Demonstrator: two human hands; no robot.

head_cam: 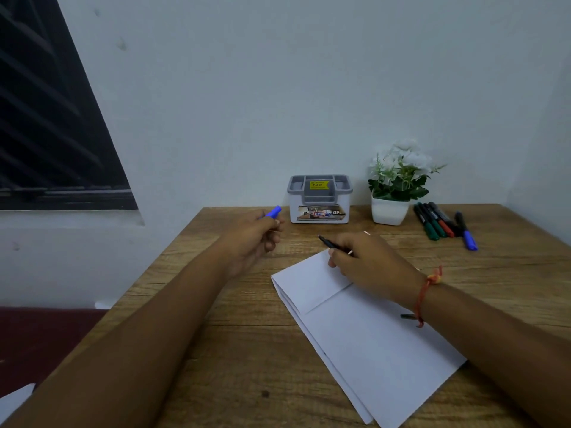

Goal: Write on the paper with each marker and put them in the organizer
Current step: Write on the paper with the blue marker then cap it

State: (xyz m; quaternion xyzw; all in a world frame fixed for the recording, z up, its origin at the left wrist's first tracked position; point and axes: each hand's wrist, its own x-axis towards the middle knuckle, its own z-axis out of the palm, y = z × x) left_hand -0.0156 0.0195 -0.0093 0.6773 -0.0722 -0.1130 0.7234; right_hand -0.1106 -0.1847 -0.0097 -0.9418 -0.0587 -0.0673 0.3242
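Observation:
A folded white paper (364,332) lies on the wooden table (234,319). My right hand (367,268) grips an uncapped black marker (332,244) over the paper's far corner, tip pointing left. My left hand (253,239) pinches the marker's blue cap (273,212) just left of the organizer. The grey and white organizer (319,199) stands at the table's far edge against the wall. Several capped markers (438,223) in green, red, black and blue lie at the far right.
A white pot of white flowers (397,186) stands between the organizer and the loose markers. A dark window (52,125) fills the left wall. A scrap of white paper (15,400) shows at the lower left, off the table.

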